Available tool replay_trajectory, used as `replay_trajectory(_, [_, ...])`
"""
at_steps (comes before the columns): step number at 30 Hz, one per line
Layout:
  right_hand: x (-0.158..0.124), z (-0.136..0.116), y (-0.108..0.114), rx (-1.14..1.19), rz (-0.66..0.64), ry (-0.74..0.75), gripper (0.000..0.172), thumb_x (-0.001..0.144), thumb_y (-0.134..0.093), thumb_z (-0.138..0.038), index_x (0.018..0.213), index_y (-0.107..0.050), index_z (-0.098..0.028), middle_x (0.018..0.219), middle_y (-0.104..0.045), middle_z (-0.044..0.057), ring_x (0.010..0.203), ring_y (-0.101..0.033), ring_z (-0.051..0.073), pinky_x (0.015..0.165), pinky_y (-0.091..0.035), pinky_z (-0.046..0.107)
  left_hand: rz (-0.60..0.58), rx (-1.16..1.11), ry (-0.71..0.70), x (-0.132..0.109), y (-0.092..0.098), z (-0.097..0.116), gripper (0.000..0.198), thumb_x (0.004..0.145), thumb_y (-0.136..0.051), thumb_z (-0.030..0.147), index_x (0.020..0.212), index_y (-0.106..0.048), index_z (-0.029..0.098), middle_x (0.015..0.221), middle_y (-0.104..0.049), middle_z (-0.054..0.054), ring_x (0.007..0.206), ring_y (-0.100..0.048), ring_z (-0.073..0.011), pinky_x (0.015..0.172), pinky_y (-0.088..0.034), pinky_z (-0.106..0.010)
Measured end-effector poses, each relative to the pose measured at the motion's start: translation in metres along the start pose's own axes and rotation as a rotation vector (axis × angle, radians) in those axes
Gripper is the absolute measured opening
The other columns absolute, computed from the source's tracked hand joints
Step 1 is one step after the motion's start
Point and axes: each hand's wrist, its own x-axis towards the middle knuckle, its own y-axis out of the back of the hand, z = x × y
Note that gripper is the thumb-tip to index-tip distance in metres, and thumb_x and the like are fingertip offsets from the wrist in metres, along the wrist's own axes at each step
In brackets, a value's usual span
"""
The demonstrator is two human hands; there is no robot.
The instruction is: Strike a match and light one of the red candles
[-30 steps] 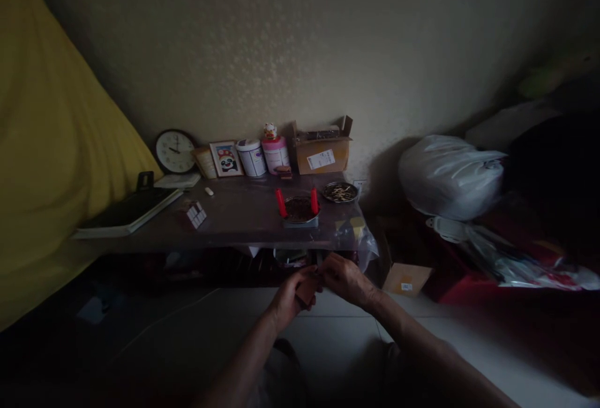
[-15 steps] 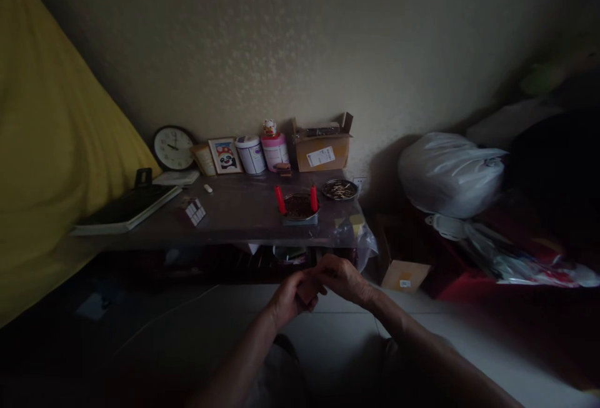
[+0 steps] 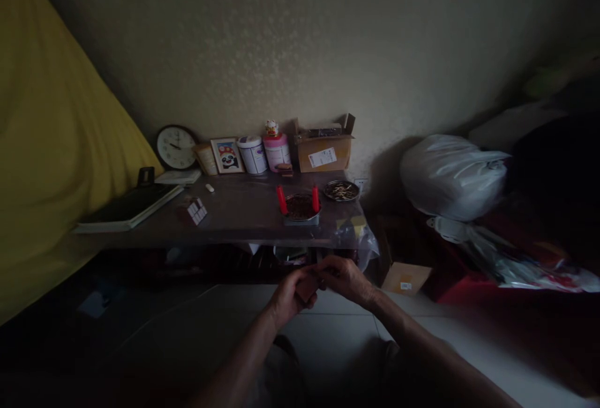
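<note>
My left hand (image 3: 285, 300) is closed around a small reddish-brown matchbox (image 3: 307, 288), held low in front of the table. At the box's far right end, my right hand (image 3: 345, 278) has its fingers pinched together; whatever sits between them is hidden in the dark. Beyond both hands, two red candles stand upright in a round bowl (image 3: 301, 219) of dark grainy filling: a left candle (image 3: 281, 200) that leans slightly and a right candle (image 3: 315, 199). Pale matchsticks lie scattered in a round metal dish (image 3: 332, 196) to the right of the bowl.
The table (image 3: 244, 208) carries a puzzle cube (image 3: 196, 211), a wall clock (image 3: 176, 147), a picture frame (image 3: 228, 157), tins and a cardboard box (image 3: 323, 155). A yellow curtain (image 3: 56, 145) hangs at left. White bag (image 3: 452, 177) at right.
My right fingers have shifted slightly at the matchbox's end, still pinched. The view has moved a little; the candles and dish stand as before.
</note>
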Motion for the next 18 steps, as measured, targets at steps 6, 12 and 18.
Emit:
replay_trajectory(6, [0.0005, 0.0002, -0.0019, 0.076, 0.014, -0.003, 0.014, 0.080, -0.056, -0.028, 0.078, -0.064, -0.017, 0.062, -0.062, -0.001, 0.053, -0.058, 0.009, 0.051, -0.044, 0.019, -0.013, -0.011, -0.023, -0.0006, -0.0018, -0.0005, 0.026, 0.074, -0.044, 0.024, 0.093, -0.059, 0.014, 0.065, -0.065, -0.007, 0.041, -0.050, -0.0125, 0.038, -0.029, -0.022])
replay_trajectory(12, [0.0004, -0.0008, -0.0025, 0.364, 0.055, -0.161, 0.022, 0.076, -0.061, -0.039, 0.080, -0.060, -0.017, 0.066, -0.063, -0.002, 0.053, -0.058, 0.010, 0.052, -0.048, 0.022, 0.017, -0.034, -0.049, 0.0004, 0.0017, -0.0010, 0.031, 0.074, -0.046, 0.024, 0.101, -0.059, 0.015, 0.067, -0.066, -0.004, 0.041, -0.051, -0.0120, 0.038, -0.030, -0.022])
replay_trajectory(18, [0.0046, 0.0045, -0.0003, 0.476, 0.223, -0.150, 0.025, 0.073, -0.062, -0.043, 0.077, -0.055, -0.020, 0.071, -0.066, -0.001, 0.063, -0.062, 0.014, 0.063, -0.052, 0.027, 0.040, -0.049, -0.106, -0.0006, 0.0008, 0.0027, 0.038, 0.076, -0.044, 0.023, 0.110, -0.056, 0.013, 0.074, -0.069, -0.007, 0.043, -0.053, -0.0122, 0.039, -0.032, -0.023])
